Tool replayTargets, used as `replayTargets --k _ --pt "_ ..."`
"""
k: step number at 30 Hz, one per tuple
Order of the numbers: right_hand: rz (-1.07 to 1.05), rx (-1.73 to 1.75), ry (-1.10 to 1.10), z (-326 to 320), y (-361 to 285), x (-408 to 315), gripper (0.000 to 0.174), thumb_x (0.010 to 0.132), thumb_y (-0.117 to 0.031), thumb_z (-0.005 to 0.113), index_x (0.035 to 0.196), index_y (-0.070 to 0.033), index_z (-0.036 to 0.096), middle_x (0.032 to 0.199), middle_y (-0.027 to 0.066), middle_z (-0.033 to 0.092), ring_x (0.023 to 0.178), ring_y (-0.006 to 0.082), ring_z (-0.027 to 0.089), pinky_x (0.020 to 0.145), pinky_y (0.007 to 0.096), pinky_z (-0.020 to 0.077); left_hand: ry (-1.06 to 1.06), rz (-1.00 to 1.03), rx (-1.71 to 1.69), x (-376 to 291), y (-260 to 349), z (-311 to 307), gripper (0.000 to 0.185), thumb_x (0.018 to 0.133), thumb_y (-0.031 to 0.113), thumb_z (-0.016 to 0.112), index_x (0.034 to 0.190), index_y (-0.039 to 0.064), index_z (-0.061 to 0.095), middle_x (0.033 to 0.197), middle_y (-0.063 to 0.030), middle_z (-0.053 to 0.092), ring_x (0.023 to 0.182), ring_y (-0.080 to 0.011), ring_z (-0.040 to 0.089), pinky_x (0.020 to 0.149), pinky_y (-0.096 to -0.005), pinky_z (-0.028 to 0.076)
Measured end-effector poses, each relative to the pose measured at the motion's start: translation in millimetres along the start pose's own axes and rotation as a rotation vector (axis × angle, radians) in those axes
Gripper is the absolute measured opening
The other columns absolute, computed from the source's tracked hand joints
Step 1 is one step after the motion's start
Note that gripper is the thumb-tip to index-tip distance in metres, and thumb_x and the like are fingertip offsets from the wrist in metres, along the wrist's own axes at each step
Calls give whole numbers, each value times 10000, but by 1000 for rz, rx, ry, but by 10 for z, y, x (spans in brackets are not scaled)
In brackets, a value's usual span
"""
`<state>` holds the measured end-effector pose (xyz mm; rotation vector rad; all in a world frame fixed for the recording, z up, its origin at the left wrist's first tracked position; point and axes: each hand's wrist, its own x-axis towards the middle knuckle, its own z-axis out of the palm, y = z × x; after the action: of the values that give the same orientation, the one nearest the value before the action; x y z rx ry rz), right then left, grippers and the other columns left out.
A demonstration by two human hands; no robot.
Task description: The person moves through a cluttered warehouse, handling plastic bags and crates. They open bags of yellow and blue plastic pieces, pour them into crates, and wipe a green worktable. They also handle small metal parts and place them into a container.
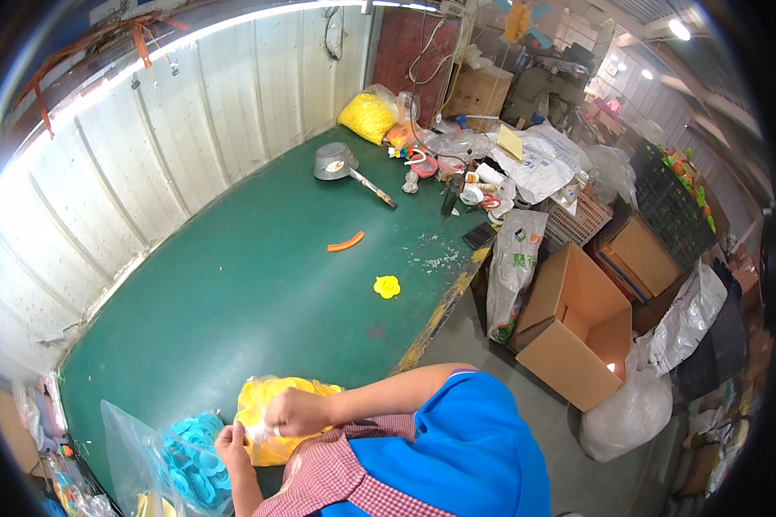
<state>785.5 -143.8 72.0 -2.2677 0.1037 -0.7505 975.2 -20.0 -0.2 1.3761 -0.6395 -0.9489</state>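
A clear plastic bag of yellow plastic pieces [262, 394] lies at the near edge of the green table, against the person's checked apron. My right hand [297, 412] is closed on the gathered plastic of this bag, over its middle. Just left of it, my left hand [231, 443] pinches the bag's plastic at its left side. Beside my left hand stands a clear bag of light blue flower-shaped pieces [197, 452]. Farther up the table lie a yellow plastic flower [387, 287] and a curved orange strip [346, 242].
A grey dipper [335, 161] lies near the ribbed wall, below a bag of yellow bits [367, 118]. Bags, scissors and tape clutter the table's far end. White crumbs lie by its striped edge [440, 313]. An open cardboard box [572, 326] and a stuffed plastic bag [627, 407] stand on the floor.
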Motion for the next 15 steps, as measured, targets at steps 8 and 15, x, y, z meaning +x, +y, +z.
replayTargets --k 8,15 --pt "281 462 155 208 218 199 443 723 -198 692 1102 -26 542 978 113 601 912 226 569 839 331 433 -175 -331 260 -93 92 274 305 844 247 603 1028 5 622 859 -27 635 781 -113 601 691 -277 488" --pt "539 -296 -637 698 708 -379 1038 578 -461 786 1382 -53 272 1442 132 292 1310 283 305 1023 517 260 -6 172 980 -311 -42 230 756 748 401 682 1352 79 361 1396 -199 341 1224 -351 412 991 -398 380"
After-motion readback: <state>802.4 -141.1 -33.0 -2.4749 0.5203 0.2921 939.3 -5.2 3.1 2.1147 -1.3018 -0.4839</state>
